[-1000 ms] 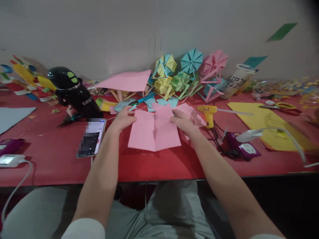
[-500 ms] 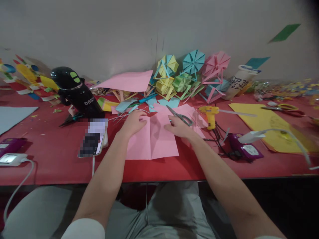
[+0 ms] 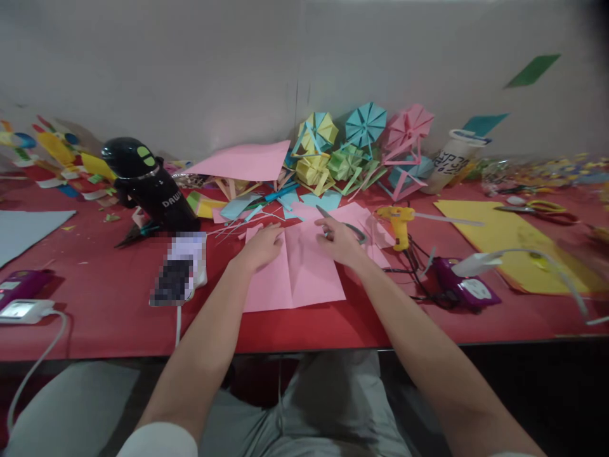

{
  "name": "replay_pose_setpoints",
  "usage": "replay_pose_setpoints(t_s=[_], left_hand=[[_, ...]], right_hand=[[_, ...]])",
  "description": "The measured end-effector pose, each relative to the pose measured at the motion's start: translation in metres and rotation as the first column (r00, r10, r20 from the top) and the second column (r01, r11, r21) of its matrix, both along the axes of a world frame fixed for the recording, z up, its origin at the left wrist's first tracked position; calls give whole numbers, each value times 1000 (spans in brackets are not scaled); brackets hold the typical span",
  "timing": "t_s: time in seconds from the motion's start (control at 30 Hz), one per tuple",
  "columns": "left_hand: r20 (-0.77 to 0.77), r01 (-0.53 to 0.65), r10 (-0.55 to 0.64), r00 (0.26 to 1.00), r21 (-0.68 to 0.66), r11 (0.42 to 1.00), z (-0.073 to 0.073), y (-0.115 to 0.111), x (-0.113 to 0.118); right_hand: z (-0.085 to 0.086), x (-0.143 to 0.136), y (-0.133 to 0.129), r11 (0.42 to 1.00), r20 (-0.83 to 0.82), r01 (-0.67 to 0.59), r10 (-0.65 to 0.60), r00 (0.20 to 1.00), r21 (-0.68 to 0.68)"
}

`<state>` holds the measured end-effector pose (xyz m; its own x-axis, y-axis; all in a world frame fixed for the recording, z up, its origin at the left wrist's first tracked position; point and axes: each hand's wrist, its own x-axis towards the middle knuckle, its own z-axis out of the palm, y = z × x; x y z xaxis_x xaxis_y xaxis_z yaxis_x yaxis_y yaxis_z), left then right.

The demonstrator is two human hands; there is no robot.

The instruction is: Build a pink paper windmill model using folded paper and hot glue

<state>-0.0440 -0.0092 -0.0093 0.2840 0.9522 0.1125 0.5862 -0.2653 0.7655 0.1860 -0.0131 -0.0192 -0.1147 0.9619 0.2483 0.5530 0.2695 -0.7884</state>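
A sheet of pink paper (image 3: 311, 282) with a crease down its middle lies in front of me on the red table. My left hand (image 3: 264, 246) rests on its upper left part, fingers stretched forward and flat. On the upper right part is my right hand (image 3: 343, 244), its index finger extended and thumb apart from it. Dark-handled scissors (image 3: 356, 234) lie just behind the right hand, partly covered by it. More pink paper (image 3: 361, 216) spreads out beyond the scissors. Neither hand holds anything that I can see.
A yellow glue gun (image 3: 399, 223) and a purple box with cable (image 3: 469, 285) sit to the right, near yellow sheets (image 3: 518, 254). Folded paper umbrellas (image 3: 365, 130) stand at the wall. Left are a black bottle (image 3: 152, 190) and a phone (image 3: 183, 270) on a cable.
The creased pink sheet has shifted slightly to the right. My left hand has come a little nearer and right, staying on the paper. The whole view has tilted slightly up.
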Motion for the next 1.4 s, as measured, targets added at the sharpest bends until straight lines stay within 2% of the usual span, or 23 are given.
replay_pose_setpoints(t_s=[0.2,0.4,0.53,0.63,0.73,0.9,1.0,1.1,1.17,1.23,1.3,1.4], left_hand=[[-102,53,-52,993,5,999,-8,4,0],[-152,20,-1,988,124,992,-1,1,2],[-61,-84,98,993,196,977,8,2,0],[94,-154,142,985,131,979,16,2,-4],[182,-141,124,975,85,986,24,1,-7],[265,-182,141,954,136,974,29,1,-10],[216,-248,200,956,225,942,31,3,-13],[305,-376,289,908,283,882,31,7,-15],[429,-445,332,840,195,874,30,9,-15],[550,-414,344,761,5,910,29,10,-13],[633,-268,316,707,-174,948,28,9,-11],[670,-54,241,702,-288,956,29,5,-7]], right_hand=[[-3,1,3,999,-58,36,-35,998,13],[4,4,3,996,-209,83,-72,975,42],[7,9,5,997,-269,76,-77,960,-13],[10,12,7,996,-318,57,-78,945,-74],[14,13,6,992,-368,38,-81,926,-122],[20,12,-1,948,-469,-164,19,883,-271],[20,12,-1,931,-535,-194,0,845,-308],[18,15,4,965,-548,-127,-20,837,-229],[16,17,9,982,-553,-64,-45,832,-177],[13,20,13,988,-571,-4,-88,816,-157],[10,22,16,987,-600,45,-128,790,-151],[8,24,19,985,-642,84,-163,749,-152]])
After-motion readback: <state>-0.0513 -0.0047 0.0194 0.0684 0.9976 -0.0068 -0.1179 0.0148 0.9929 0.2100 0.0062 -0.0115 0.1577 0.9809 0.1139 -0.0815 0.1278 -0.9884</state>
